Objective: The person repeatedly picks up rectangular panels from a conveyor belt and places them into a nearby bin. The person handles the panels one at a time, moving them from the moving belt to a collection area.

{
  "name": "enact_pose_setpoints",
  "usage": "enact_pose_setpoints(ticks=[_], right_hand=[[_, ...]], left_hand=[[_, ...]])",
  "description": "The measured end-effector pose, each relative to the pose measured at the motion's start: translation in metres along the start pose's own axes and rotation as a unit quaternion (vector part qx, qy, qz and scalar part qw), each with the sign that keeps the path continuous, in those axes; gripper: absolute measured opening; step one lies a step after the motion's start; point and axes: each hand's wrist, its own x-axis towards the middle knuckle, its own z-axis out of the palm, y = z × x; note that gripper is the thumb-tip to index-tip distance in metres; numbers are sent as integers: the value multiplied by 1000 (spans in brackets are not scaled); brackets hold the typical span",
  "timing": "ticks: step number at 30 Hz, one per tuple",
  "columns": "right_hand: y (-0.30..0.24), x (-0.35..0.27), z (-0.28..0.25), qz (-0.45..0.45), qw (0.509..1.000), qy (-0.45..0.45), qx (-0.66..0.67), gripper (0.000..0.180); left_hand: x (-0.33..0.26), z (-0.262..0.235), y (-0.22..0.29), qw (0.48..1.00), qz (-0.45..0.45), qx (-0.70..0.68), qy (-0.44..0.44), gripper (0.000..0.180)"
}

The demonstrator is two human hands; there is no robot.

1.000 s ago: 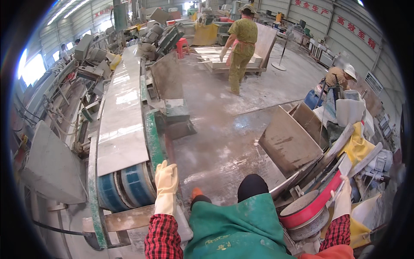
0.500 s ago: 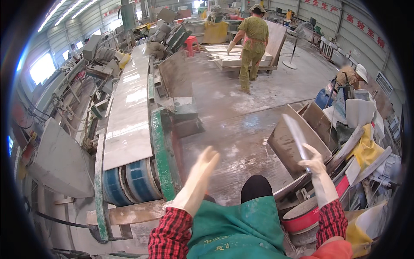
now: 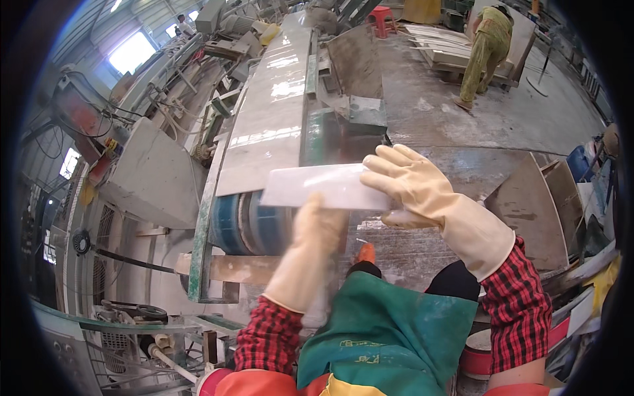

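Note:
A flat, pale rectangular slab (image 3: 317, 186), like a tile or cut stone, is held up in front of me near the conveyor's near end. My right hand (image 3: 422, 188), in a cream rubber glove, grips its right end, fingers over the top and thumb below. At the slab's lower edge is my left hand (image 3: 314, 228), gloved alike and blurred. Its thumb overlaps the slab's front; the other fingers are partly hidden. Beyond the slab, a long glossy light stone sheet (image 3: 267, 109) lies on the conveyor, above a blue roller (image 3: 228, 224).
The conveyor's green frame (image 3: 198, 277) and a wooden beam (image 3: 254, 268) stand at the left. Brown boards (image 3: 528, 214) lean at the right. Farther back, a co-worker (image 3: 485, 49) bends by a pallet of pale strips (image 3: 436, 46). A red stool (image 3: 382, 20) stands beyond.
My right hand has brought the slab from the right side to the middle, and my left hand has met it. The view has turned left and down. The co-worker now bends over.

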Motion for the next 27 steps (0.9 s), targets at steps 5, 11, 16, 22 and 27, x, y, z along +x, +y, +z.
enact_pose_setpoints(ticks=[5, 11, 16, 22, 27], right_hand=[[32, -60, 27, 147, 989, 18, -29, 57], [81, -301, 63, 456, 889, -32, -31, 58], [18, -557, 17, 620, 769, -52, -149, 57], [-100, -709, -12, 767, 599, 5, -231, 60], [-154, -673, 19, 875, 430, 6, -221, 64]], left_hand=[[13, -66, 118, 986, 134, -71, 70, 38], [31, -113, 178, 975, 178, 51, 120, 41], [65, -121, 170, 974, 153, 22, 166, 39], [68, -127, 172, 979, 138, 35, 148, 42], [71, -119, 173, 974, 141, 87, 153, 39]])
